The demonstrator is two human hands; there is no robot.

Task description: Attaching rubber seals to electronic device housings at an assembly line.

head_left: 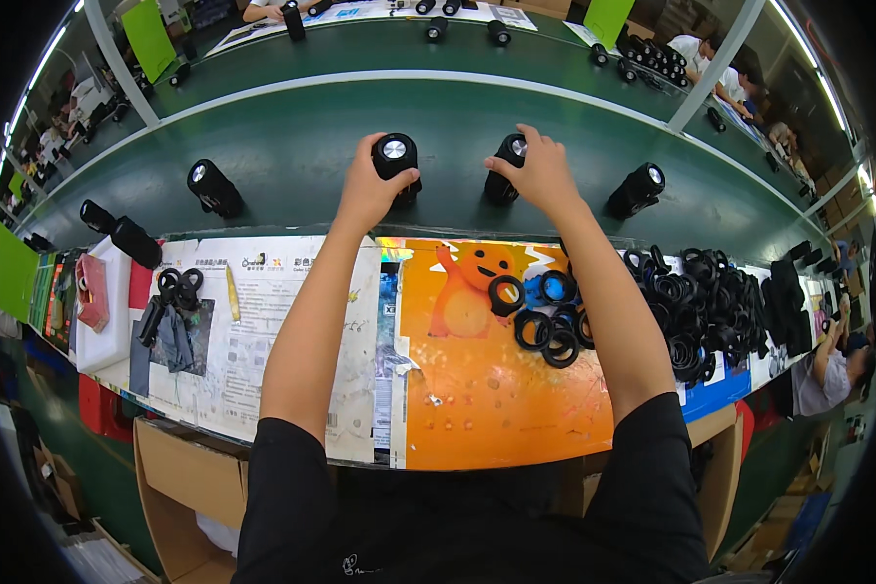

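Beyond the orange sheet, one black cylinder is grasped by the left hand, another cylinder by the right hand; paired handling seems under way, and steady grips seem called for.

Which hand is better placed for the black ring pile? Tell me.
Likely the right hand: the ring pile lies on its side, farther from the left hand; each hand grips a black cylinder.
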